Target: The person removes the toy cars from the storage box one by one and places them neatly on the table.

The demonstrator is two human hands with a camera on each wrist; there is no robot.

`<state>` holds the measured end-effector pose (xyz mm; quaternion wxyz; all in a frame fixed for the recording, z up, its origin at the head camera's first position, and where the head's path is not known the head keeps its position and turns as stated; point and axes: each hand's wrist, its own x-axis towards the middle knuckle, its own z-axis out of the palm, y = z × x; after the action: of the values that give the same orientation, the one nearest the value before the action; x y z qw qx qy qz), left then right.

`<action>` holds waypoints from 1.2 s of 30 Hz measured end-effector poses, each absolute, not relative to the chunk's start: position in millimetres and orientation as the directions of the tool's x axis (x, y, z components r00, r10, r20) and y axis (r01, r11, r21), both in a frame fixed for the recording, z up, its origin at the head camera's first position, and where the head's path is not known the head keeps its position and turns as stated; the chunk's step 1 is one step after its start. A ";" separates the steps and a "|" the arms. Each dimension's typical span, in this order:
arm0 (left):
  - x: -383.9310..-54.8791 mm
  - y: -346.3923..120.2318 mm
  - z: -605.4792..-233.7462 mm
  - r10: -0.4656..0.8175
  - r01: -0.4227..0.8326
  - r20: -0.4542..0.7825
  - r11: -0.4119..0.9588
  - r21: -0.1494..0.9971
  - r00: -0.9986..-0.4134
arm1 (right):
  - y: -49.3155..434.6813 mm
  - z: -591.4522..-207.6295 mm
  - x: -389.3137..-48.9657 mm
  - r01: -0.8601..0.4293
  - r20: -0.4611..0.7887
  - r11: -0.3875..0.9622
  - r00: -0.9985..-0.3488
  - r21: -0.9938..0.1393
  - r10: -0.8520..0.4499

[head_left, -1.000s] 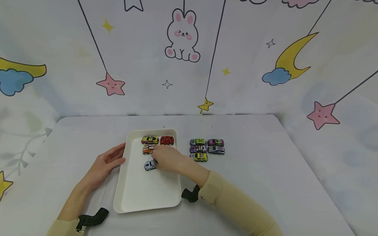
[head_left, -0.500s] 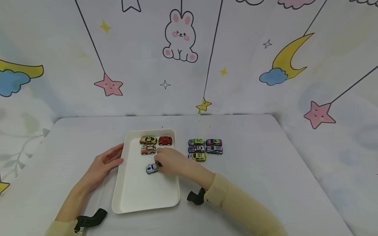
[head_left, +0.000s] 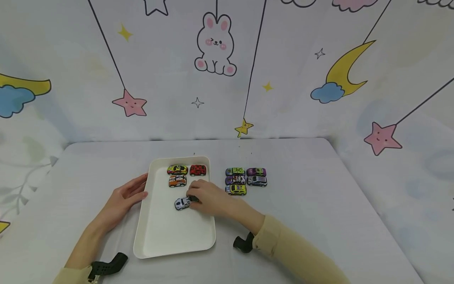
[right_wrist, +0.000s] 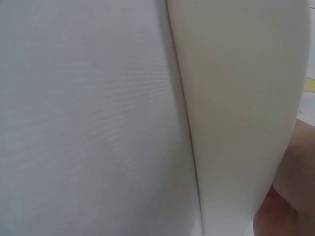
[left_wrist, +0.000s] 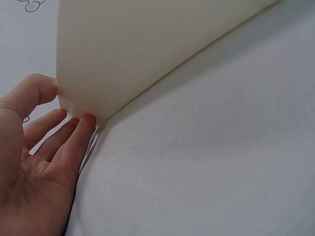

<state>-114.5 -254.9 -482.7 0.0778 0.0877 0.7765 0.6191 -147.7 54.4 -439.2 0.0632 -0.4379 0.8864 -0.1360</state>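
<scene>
A white toy car (head_left: 182, 203) with a dark rear end is in the white tray (head_left: 170, 236), below the orange toy car (head_left: 177, 181). My right hand (head_left: 209, 198) reaches over the tray's right rim and pinches the white car at its rear. In the right wrist view the tray's outer wall (right_wrist: 241, 98) hides most of that hand, and the car is out of sight. My left hand (head_left: 120, 201) is at the tray's left side. Its fingertips (left_wrist: 88, 120) and thumb touch the tray's outer wall, the fingers fairly straight.
Yellow (head_left: 177, 170) and red (head_left: 198, 170) toy cars stand at the tray's far end. Right of the tray, several more cars, including a purple one (head_left: 256, 172) and a silver one (head_left: 257, 181), are grouped on the white-covered table (head_left: 301, 197). A patterned cloth backdrop (head_left: 170, 59) rises behind.
My right hand has drawn the white car slightly right and toward me, away from the orange car, which now shows fully. The left hand stays at the tray's side. The head view shifted slightly.
</scene>
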 end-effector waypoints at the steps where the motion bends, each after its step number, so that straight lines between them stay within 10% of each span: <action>1: -114.4 -255.2 -482.9 0.232 0.042 -0.010 0.220 0.975 -0.973 | 55.4 -439.8 -146.9 -0.760 0.022 0.573 -0.607 -0.307 -0.794; 36: -113.8 -254.1 -481.3 0.239 0.040 -0.007 0.193 0.980 -0.971 | 171.4 -448.2 -137.5 -0.747 0.514 0.556 -0.659 -0.365 -0.549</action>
<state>-113.8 -254.1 -481.3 0.0792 0.0910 0.7683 0.6286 -137.5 171.4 -448.2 -0.1734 -0.3745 0.8648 -0.2860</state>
